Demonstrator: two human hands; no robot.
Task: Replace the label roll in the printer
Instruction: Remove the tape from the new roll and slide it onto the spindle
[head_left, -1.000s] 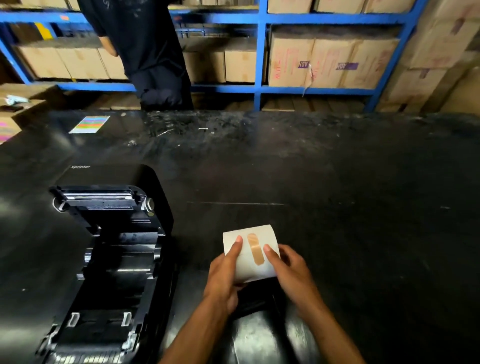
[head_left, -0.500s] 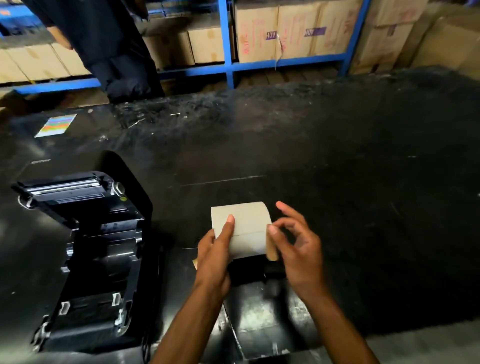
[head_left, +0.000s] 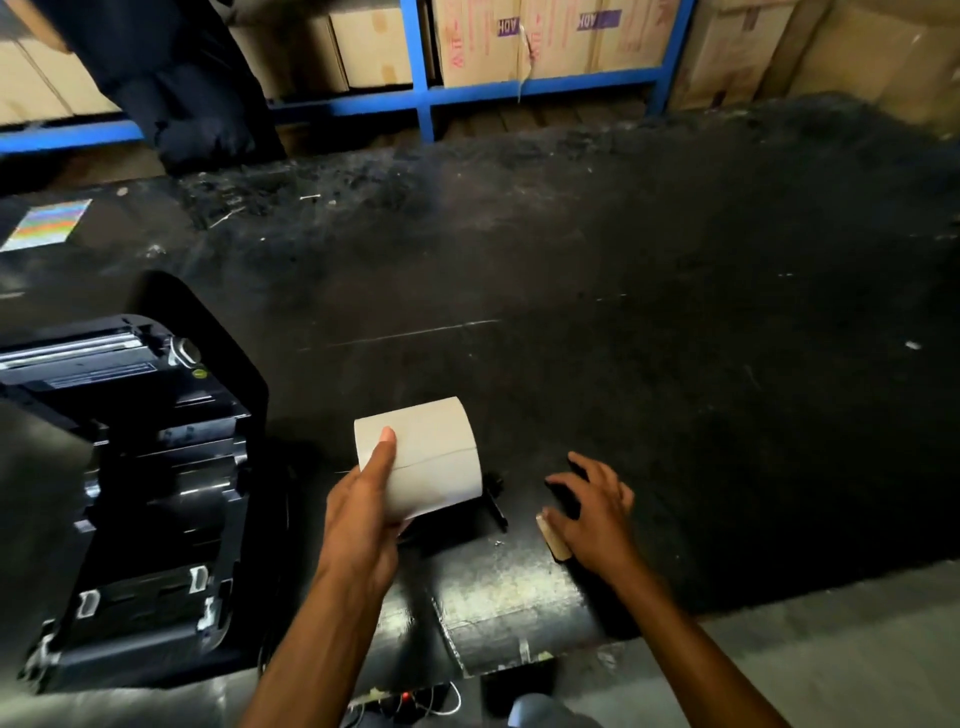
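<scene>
The printer (head_left: 130, 499) sits open at the desk's (head_left: 675, 364) left side, its lid tilted up and the bay bare. Just right of the printer, the left hand (head_left: 363, 519) grips the white label roll (head_left: 426, 452), thumb on its face; the roll's long axis runs left-right. A black holder (head_left: 493, 504) shows behind the roll. Farther right of the printer, the right hand (head_left: 592, 509) rests spread on the desk, fingers over a brown strip (head_left: 551, 535). A striped card (head_left: 49, 224) lies beyond the printer. The desk right of both hands is open to its edge.
</scene>
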